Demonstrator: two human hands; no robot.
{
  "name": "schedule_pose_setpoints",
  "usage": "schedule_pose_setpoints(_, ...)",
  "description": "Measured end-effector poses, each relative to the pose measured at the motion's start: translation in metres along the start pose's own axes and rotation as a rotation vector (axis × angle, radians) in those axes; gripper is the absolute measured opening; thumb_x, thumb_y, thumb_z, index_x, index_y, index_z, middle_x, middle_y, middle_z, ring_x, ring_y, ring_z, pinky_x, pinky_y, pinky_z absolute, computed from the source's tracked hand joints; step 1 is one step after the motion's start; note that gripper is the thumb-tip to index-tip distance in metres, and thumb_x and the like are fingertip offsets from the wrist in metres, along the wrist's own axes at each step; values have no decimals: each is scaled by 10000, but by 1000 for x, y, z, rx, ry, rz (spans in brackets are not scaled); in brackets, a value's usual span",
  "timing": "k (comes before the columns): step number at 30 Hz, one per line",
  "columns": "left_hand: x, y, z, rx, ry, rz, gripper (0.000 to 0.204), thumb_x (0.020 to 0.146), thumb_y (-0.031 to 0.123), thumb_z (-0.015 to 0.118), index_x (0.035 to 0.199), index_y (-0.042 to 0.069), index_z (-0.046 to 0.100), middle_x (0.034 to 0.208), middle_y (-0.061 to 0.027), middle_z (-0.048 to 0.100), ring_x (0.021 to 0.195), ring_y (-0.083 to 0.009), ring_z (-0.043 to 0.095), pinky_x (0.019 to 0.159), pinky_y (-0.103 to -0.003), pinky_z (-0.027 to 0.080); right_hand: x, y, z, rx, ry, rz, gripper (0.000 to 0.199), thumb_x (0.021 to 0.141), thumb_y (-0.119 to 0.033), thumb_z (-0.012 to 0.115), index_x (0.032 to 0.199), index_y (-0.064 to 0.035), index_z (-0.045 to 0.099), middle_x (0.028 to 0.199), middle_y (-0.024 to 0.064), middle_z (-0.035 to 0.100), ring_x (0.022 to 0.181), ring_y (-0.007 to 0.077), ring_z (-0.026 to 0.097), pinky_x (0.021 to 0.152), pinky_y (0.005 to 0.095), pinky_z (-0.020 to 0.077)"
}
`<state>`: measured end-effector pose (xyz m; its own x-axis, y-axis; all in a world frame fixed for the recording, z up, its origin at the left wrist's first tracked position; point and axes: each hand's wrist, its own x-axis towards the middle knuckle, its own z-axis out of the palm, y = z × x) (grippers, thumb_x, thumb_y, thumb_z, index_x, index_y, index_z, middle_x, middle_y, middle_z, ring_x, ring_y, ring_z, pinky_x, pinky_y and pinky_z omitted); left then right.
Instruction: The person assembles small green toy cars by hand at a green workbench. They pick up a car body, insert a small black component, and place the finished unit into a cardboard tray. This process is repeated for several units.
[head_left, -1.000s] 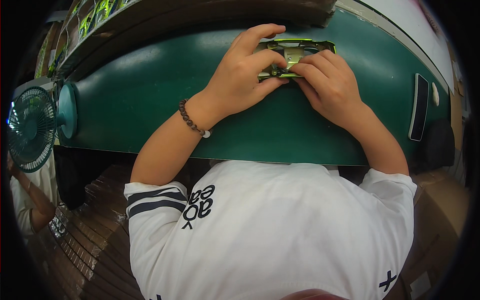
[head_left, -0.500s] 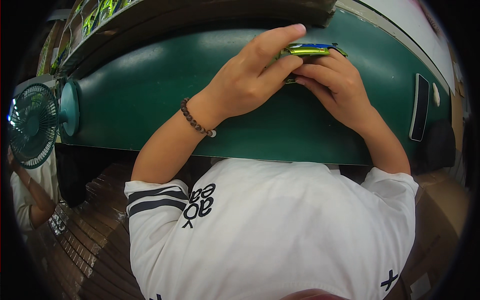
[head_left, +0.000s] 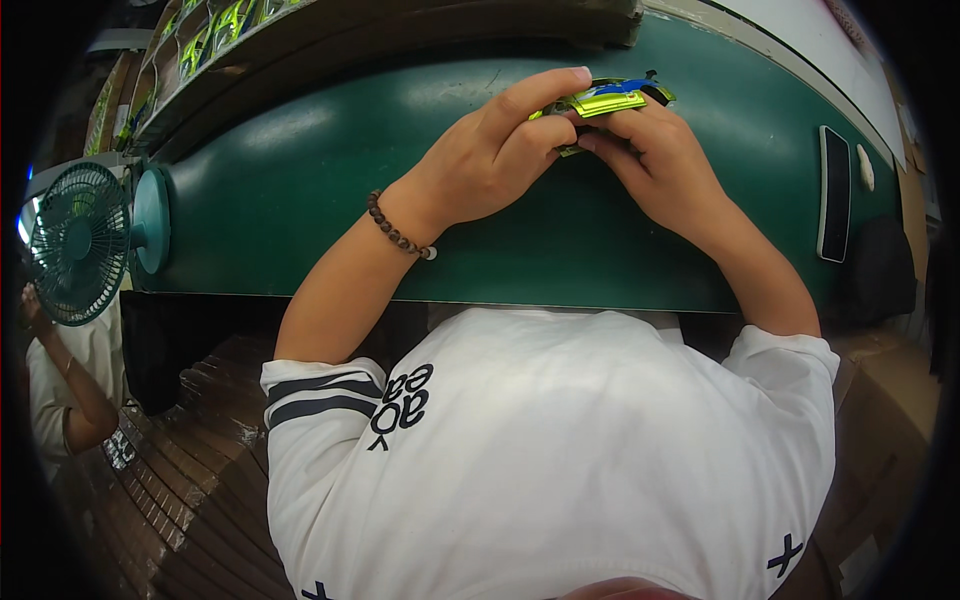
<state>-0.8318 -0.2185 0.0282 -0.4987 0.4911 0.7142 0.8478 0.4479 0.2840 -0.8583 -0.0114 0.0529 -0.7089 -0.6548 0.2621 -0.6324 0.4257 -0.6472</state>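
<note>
A shiny yellow-green and blue foil packet point(head_left: 612, 103) is held up between my two hands over the far middle of the green table. My left hand point(head_left: 490, 150) grips its left end, index finger stretched along the top edge and the other fingers bent beneath. From below and the right, my right hand point(head_left: 655, 150) holds the packet, its thumb close to my left fingertips. A small dark piece shows at the packet's right end; what it is I cannot tell. The inside of the packet and most of my right fingertips are hidden.
The green table point(head_left: 300, 220) carries a long box point(head_left: 400, 45) at the back, with similar packets point(head_left: 215, 40) behind it at left. A fan point(head_left: 85, 240) stands at the left end, near another person's arm point(head_left: 70, 385). A phone point(head_left: 834, 195) lies at right.
The packet has tilted so more of its yellow-green and blue face shows. My left index finger has come down onto its edge. The whole view has shifted slightly.
</note>
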Motion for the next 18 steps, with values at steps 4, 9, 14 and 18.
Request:
schedule_pose_setpoints(4,1,1,0,-18,6,-6,469,656,-100,718,1005,38,438,1299,-225,439,1153,-360,537,903,-370,531,0,6,3,-60,26,-70,170,849,-132,623,1001,-75,669,917,105,652,881,305,580,776,390,466)
schedule_pose_setpoints(9,0,0,1,-23,-3,-23,470,658,-101,718,1008,35,436,1310,-231,430,1177,-364,519,912,-370,526,2,4,1,-60,-2,-131,179,844,-148,642,1002,-72,674,924,99,656,857,288,589,756,378,476)
schedule_pose_setpoints(14,3,4,2,-21,18,-35,501,650,-96,725,1028,43,428,1301,-227,452,1175,-363,519,923,-377,512,0,9,5,325,-32,165,164,836,-103,636,988,-58,676,940,89,654,827,276,603,723,368,493)
schedule_pose_setpoints(18,4,1,-1,-14,-1,-62,531,638,-93,732,1044,53,422,1270,-213,491,1155,-355,535,920,-381,508,-1,17,4,-55,144,-147,216,782,-16,640,989,-64,674,911,81,638,817,275,608,702,377,500)
